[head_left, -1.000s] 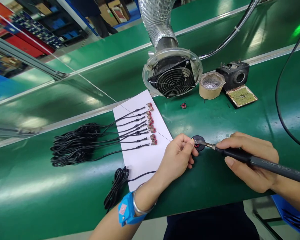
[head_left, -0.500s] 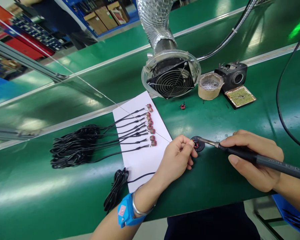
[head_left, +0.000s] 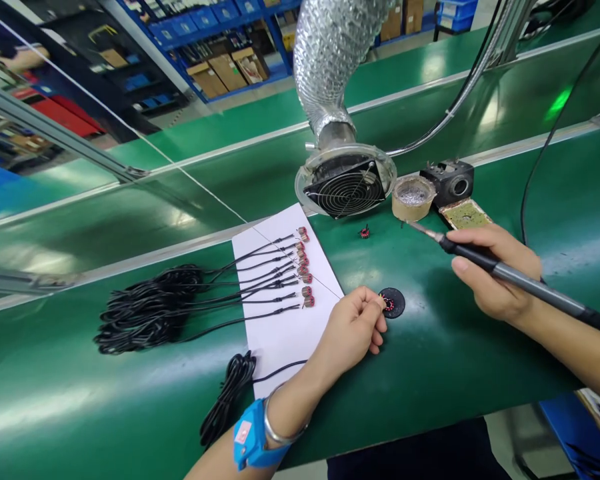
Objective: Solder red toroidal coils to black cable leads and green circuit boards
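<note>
My left hand (head_left: 355, 327) is closed in a pinch at the wire end of a black cable, part of which is hidden under my forearm. Just past those fingertips, a small red-wound ring coil (head_left: 389, 305) rests on a round black disc (head_left: 400, 304). My right hand (head_left: 505, 273) grips a soldering iron (head_left: 555, 295), its tip raised near the solder-filled round pot (head_left: 413, 200) and apart from the coil. Another red coil (head_left: 364, 232) lies alone on the green bench. The cable's coiled bundle (head_left: 233, 393) sits left of my forearm.
A white sheet (head_left: 280, 333) carries several cable ends beside red coils (head_left: 306, 277). Their black cables pile up (head_left: 150, 307) at left. A fume-extractor fan (head_left: 349, 187) hangs over the bench's back. Behind the iron stands a black iron holder (head_left: 450, 183) with a yellowish sponge tray (head_left: 465, 215).
My right hand has lifted the soldering iron off the coil and moved its tip back toward the pot. My left hand keeps its pinch beside the coil. The camera view has shifted slightly.
</note>
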`<action>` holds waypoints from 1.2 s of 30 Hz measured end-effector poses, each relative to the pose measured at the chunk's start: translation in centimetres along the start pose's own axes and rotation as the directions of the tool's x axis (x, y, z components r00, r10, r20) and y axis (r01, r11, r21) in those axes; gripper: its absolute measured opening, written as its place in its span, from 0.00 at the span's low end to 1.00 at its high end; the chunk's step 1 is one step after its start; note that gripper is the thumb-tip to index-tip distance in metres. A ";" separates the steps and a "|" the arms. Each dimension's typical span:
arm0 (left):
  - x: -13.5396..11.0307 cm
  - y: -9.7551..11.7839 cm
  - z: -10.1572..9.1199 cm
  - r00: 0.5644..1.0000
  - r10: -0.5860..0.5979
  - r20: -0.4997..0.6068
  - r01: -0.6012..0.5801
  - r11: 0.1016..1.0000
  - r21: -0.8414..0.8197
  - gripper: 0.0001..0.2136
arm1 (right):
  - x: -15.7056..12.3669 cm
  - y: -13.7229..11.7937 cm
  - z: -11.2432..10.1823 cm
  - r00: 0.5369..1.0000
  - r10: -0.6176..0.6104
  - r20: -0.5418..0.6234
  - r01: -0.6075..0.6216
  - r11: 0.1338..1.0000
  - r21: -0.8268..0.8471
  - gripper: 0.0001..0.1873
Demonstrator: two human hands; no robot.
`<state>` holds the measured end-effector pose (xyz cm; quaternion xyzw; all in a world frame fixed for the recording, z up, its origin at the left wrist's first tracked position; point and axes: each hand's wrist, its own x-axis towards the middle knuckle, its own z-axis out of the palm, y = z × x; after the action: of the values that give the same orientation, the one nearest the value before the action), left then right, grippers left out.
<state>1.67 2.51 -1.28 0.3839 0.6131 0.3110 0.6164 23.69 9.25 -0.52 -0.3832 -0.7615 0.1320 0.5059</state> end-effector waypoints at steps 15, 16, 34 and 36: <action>0.4 -0.1 -0.4 0.998 -0.028 0.052 0.026 0.999 0.046 0.08 | -0.5 1.6 2.5 0.983 -0.033 0.179 0.033 0.999 0.002 0.09; 0.4 -0.1 -0.4 0.998 -0.027 0.055 0.025 0.999 0.048 0.08 | -0.7 1.2 2.7 0.979 -0.045 0.197 0.042 0.999 0.022 0.09; -2.5 0.5 -0.9 0.988 0.097 0.119 -0.136 0.917 0.376 0.18 | -3.5 -1.2 4.7 0.861 -0.119 0.495 0.056 0.988 0.141 0.16; -2.4 0.4 -0.9 0.984 0.113 0.140 -0.161 0.902 0.400 0.18 | -3.6 -1.0 5.1 0.864 -0.138 0.485 0.068 0.985 0.158 0.13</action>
<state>0.72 0.74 0.39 0.5636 0.6001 0.1961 0.5327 19.51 6.91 -4.63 -0.2603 -0.8740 0.2495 0.3257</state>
